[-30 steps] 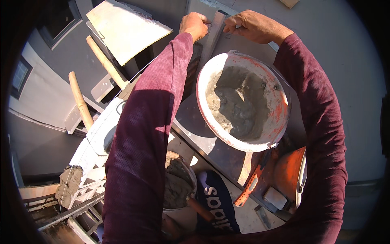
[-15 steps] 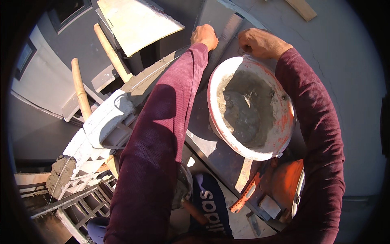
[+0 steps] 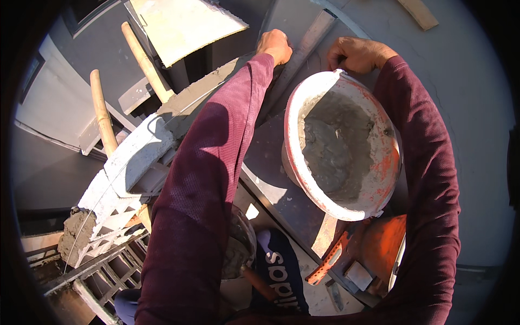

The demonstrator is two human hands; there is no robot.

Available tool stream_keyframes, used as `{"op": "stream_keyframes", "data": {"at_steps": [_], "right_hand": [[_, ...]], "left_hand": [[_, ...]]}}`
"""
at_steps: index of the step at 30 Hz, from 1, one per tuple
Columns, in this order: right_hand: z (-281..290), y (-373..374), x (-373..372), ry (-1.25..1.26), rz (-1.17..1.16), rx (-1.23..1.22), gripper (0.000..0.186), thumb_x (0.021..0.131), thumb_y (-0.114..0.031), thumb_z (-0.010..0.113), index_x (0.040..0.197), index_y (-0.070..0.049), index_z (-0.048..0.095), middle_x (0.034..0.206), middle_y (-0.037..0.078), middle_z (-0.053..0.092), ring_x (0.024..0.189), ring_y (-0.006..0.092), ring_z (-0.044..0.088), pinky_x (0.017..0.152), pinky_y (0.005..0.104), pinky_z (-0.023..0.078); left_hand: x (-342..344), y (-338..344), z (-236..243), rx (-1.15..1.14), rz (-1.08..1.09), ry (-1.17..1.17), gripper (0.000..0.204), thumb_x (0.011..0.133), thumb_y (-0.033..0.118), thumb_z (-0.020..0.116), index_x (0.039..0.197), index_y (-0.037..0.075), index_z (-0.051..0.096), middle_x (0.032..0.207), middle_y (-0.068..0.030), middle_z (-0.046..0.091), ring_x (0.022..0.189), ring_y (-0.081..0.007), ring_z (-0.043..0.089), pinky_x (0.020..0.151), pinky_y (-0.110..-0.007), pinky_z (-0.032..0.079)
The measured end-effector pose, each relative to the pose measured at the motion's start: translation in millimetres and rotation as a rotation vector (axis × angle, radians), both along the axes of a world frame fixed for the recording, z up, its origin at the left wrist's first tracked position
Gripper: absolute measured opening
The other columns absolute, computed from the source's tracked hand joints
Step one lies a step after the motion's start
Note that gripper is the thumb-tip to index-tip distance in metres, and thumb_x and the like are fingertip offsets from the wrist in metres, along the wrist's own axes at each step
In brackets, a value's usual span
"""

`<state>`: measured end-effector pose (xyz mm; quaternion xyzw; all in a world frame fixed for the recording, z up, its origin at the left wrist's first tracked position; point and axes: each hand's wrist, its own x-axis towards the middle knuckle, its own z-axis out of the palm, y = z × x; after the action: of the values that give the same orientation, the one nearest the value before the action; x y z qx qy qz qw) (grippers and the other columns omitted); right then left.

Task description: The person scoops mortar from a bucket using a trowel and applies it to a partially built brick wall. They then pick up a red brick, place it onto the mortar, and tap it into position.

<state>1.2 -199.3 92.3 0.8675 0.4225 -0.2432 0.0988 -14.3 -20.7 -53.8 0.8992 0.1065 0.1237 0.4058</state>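
Hands (image 3: 275, 46) (image 3: 355, 54) grip flat grey straightedge (image 3: 303, 49); round bucket (image 3: 341, 143) holds mortar.

Matt metal straightedge (image 3: 303, 46); plastic bucket (image 3: 379, 179); rough wet mortar (image 3: 330, 151)

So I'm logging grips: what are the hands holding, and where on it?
Both hands grip a long grey straightedge against the wall: left hand at its lower stretch, right hand beside its upper stretch.

Both arms, in maroon sleeves, are reaching forward past the mortar bucket (image 3: 342, 146). The left hand (image 3: 274, 46) is curling in a fist beyond the bucket's left rim; the right hand (image 3: 355, 54) is bending, fingers curled, just above its far rim.
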Motion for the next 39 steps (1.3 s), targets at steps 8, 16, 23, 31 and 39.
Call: {"op": "stream_keyframes", "data": {"at_steps": [8,16,23,31,39], "right_hand": [[16,12,-7,0.198,0.028,0.064,0.013,0.075,-0.003,0.072,0.088,-0.001,0.074,0.085,0.005,0.073,0.08,0.016,0.066,0.072,0.0327,0.051],[-14,39,-11,0.354,0.057,-0.004,0.009,0.078,-0.004,0.074,0.085,0.002,0.073,0.078,0.005,0.072,0.072,0.0119,0.065,0.067,0.0282,0.052],[-25,59,-6,0.459,-0.013,-0.183,0.009,0.075,-0.005,0.073,0.084,-0.003,0.073,0.074,0.003,0.069,0.069,0.0131,0.062,0.062,0.0316,0.049],[-59,94,-20,0.419,0.086,-0.392,0.013,0.078,-0.011,0.077,0.088,-0.003,0.075,0.09,0.006,0.075,0.079,0.015,0.069,0.07,0.0314,0.054],[-36,99,-2,0.479,0.106,0.201,0.007,0.082,-0.003,0.067,0.088,0.0,0.067,0.099,0.008,0.072,0.098,0.0189,0.069,0.089,0.0314,0.052]], "left_hand": [[11,3,-7,0.072,-0.028,0.063,0.023,0.089,0.018,0.071,0.111,0.015,0.076,0.114,-0.015,0.072,0.108,-0.0294,0.069,0.094,-0.037,0.052],[3,8,-19,0.015,-0.02,0.055,0.022,0.085,0.009,0.07,0.105,0.004,0.076,0.118,-0.0218,0.069,0.115,-0.0358,0.066,0.096,-0.04,0.053],[5,1,-4,-0.017,0.046,0.054,0.026,0.08,0.024,0.076,0.102,0.011,0.078,0.112,-0.0197,0.071,0.109,-0.0358,0.067,0.094,-0.041,0.054],[7,7,-13,-0.216,-0.041,0.031,0.034,0.075,0.025,0.082,0.107,0.015,0.078,0.111,-0.0188,0.072,0.107,-0.0324,0.069,0.093,-0.037,0.054],[11,52,-42,-0.552,-0.377,0.06,0.023,0.084,0.023,0.074,0.104,0.012,0.078,0.096,-0.0058,0.074,0.083,-0.0161,0.064,0.073,-0.035,0.051]]}}
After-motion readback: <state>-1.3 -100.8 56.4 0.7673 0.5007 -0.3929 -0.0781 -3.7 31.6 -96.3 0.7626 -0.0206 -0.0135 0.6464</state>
